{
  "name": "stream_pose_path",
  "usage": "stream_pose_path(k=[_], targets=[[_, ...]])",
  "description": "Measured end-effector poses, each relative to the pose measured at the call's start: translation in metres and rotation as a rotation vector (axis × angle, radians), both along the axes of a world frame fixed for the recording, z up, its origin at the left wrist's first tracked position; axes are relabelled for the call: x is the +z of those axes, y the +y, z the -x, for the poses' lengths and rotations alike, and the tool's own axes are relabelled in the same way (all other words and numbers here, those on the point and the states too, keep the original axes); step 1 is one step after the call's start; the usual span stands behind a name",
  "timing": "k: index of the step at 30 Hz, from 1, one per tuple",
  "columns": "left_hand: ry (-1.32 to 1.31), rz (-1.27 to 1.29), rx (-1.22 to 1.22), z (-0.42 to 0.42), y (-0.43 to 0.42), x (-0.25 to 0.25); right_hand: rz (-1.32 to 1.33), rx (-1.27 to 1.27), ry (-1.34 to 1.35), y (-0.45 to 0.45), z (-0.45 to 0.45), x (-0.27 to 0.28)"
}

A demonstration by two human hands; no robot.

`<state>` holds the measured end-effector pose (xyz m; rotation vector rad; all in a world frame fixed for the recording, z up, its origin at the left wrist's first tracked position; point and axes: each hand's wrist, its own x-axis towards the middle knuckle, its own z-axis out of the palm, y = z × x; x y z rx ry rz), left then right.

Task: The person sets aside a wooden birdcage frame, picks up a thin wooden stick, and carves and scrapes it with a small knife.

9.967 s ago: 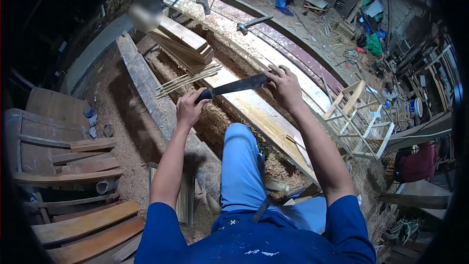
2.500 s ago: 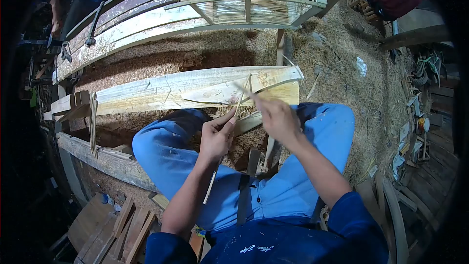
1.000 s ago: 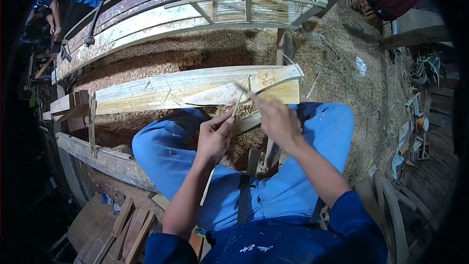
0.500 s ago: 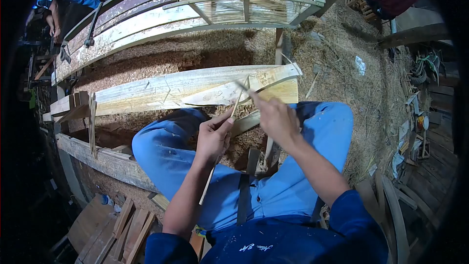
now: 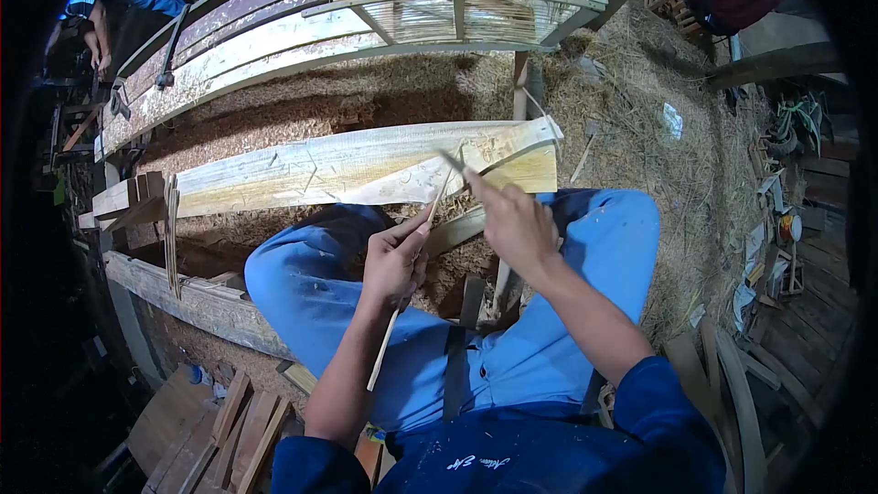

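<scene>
Bench: beyond the plank, apart from it.
Plank: landmark; lies crosswise, curved board on its right half.
Cage: on the bench, beyond the plank's right half.
Right hand: near side of plank; fingers curled tight around knife.
Left hand: near side of plank; pinching stick firmly.
Stick: slants toward plank; contact there cannot be told.
Knife: blurred, above plank.

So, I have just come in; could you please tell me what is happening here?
A seated person holds a thin pale strip in the left hand and a dark, slightly blurred blade in the right hand, near the strip's upper part. I cannot tell whether they touch. A long plank lies in front, with a bundle of strips near its left end.
</scene>
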<state>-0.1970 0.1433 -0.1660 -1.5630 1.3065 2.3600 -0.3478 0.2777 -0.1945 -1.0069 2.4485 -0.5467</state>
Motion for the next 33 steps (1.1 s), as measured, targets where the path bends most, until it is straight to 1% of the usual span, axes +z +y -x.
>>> stream_pose_path(k=[1,3,5,6,8,10,12,13,15,16,17,18,19,21,23,25,26,27,29,30,31,32,33], targets=[[0.011,-0.001,0.000,-0.001,0.000,0.000,-0.004,0.046,0.004,0.002,-0.006,0.003],[0.024,-0.004,-0.008,-0.004,-0.001,-0.001,0.007,0.040,0.005,0.004,-0.004,-0.004],[0.031,-0.006,-0.012,-0.009,-0.003,-0.002,0.067,-0.048,0.086,0.005,0.009,-0.019],[0.028,-0.009,-0.017,-0.009,-0.005,-0.002,-0.024,-0.030,0.074,0.004,0.007,-0.015],[0.026,-0.016,-0.026,-0.011,-0.006,-0.001,0.008,-0.049,0.069,0.005,0.007,-0.019],[0.098,0.013,-0.048,-0.012,-0.008,0.001,0.048,-0.067,0.073,0.003,0.010,-0.020],[0.144,-0.019,-0.074,-0.014,-0.014,0.015,0.082,-0.111,-0.088,0.001,0.009,-0.020],[0.187,-0.055,-0.104,-0.015,-0.019,0.021,0.084,-0.108,-0.090,0.000,0.009,-0.019],[0.234,-0.109,-0.155,-0.027,-0.030,0.008,0.129,-0.228,-0.349,0.000,0.015,-0.018],[0.271,-0.135,-0.117,-0.026,-0.030,0.012,0.130,-0.226,-0.347,0.003,0.018,-0.033],[0.308,-0.160,-0.079,-0.025,-0.030,0.016,0.291,-0.205,-0.386,0.010,0.020,-0.061],[0.371,-0.199,-0.097,-0.025,-0.034,0.016,0.453,-0.182,-0.425,0.008,0.023,-0.061],[0.372,-0.196,-0.095,-0.024,-0.032,0.017,0.455,-0.179,-0.425,0.012,0.024,-0.060],[0.375,-0.055,-0.156,-0.021,-0.029,0.022,0.443,-0.434,-0.936,0.019,0.025,-0.045],[0.376,-0.068,-0.203,-0.022,-0.031,0.017,0.418,-0.427,-0.946,0.023,0.019,-0.022],[0.580,0.029,-0.281,-0.013,-0.030,0.023,0.469,-0.449,-1.000,0.026,0.007,-0.010],[0.419,0.198,-0.384,-0.013,-0.028,0.033,0.503,-0.408,-1.045,0.030,0.001,-0.017],[0.417,0.201,-0.386,-0.012,-0.028,0.030,0.507,-0.407,-1.047,0.031,-0.005,-0.013],[0.478,0.437,-0.361,-0.011,-0.029,0.022,0.549,-0.331,-1.029,0.026,-0.017,-0.006],[0.339,0.505,-0.340,-0.006,-0.028,0.025,0.464,-0.319,-0.985,0.026,-0.019,-0.007],[0.335,0.502,-0.344,-0.006,-0.026,0.021,0.463,-0.324,-0.989,0.026,-0.022,-0.013],[0.292,0.616,-0.335,-0.007,-0.025,0.014,0.506,-0.225,-0.817,0.026,-0.025,-0.024],[0.249,0.732,-0.323,-0.002,-0.024,0.015,0.482,-0.212,-0.779,0.026,-0.027,-0.021]])
